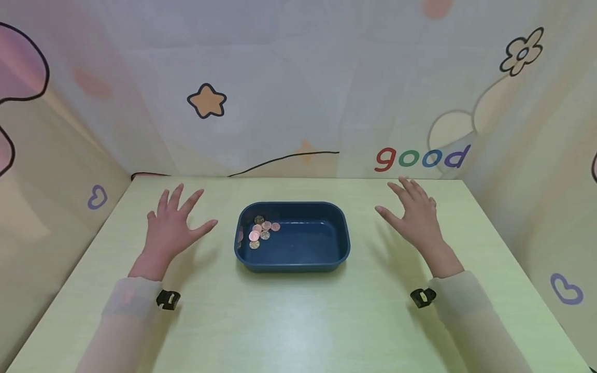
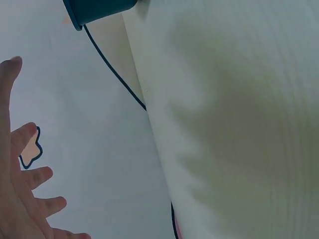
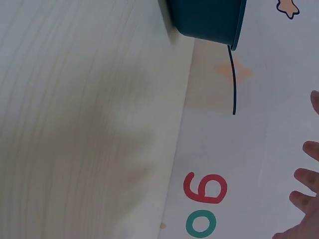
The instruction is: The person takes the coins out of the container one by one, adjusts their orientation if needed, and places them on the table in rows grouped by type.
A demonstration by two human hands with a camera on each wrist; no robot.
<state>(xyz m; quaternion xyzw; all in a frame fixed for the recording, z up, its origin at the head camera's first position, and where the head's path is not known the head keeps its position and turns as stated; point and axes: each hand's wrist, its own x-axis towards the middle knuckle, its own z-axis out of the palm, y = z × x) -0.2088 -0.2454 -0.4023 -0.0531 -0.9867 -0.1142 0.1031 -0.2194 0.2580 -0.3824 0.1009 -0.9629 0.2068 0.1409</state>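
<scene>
Sleeves lead to spread left hand and right hand flanking tray of coins

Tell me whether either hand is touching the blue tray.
No, the head view shows the left hand and the right hand apart from the blue tray, one on each side of it.

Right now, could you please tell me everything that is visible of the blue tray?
The dark blue tray is rectangular, with rounded corners, raised walls and a thin rim; it looks like glossy plastic. It stands upright on the pale table, long sides running left to right. Copper- and brass-coloured coins lie grouped at its left end. It sits between the left hand and the right hand; neither touches it.
</scene>
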